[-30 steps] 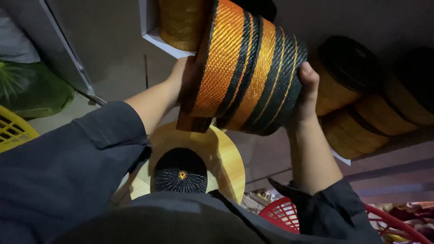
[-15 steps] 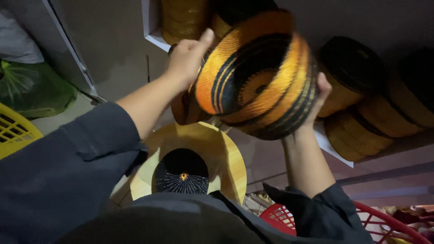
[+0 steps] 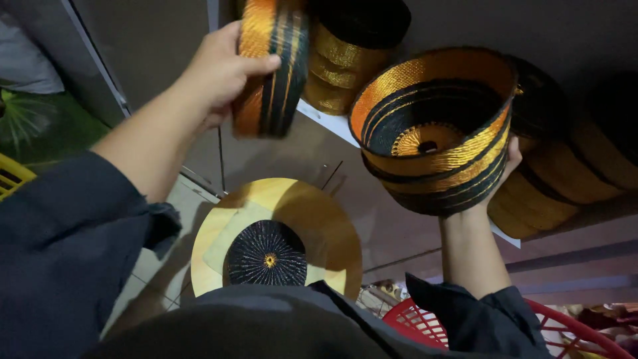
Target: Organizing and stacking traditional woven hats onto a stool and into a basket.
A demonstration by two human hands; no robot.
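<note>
Closest, down low: dark sleeves [image 3: 60, 266], and a round yellow wooden board [image 3: 319, 219] with a small black woven disc [image 3: 267, 254] lying on it, fine pale lines fanning out from a gold dot in its middle. Down in the right corner, a red plastic basket [image 3: 565, 329] with open slats; at the far left edge, a bit of yellow plastic crate [image 3: 10, 179]. Higher up, one stack half a second ago, now two pieces held well apart. Left hand [image 3: 216, 73] lifted up and to the left, fingers and thumb wrapped around a woven basket [image 3: 271, 66] turned on its side, only the ribbed edge showing, orange and black stripes. Right hand [image 3: 508, 163] cupped under and behind a second woven basket [image 3: 435, 126], tipped so the open mouth faces here: round, deep, rings of shiny orange and black going down to a gold bottom with a small dark hole. Thread looks glossy and tightly wound. Farther back, a white shelf [image 3: 325, 119] on a grey wall, with more woven baskets [image 3: 349, 46] stacked on it, gold and black, and a darker row [image 3: 585, 166] off to the right, behind the right hand's basket.
</note>
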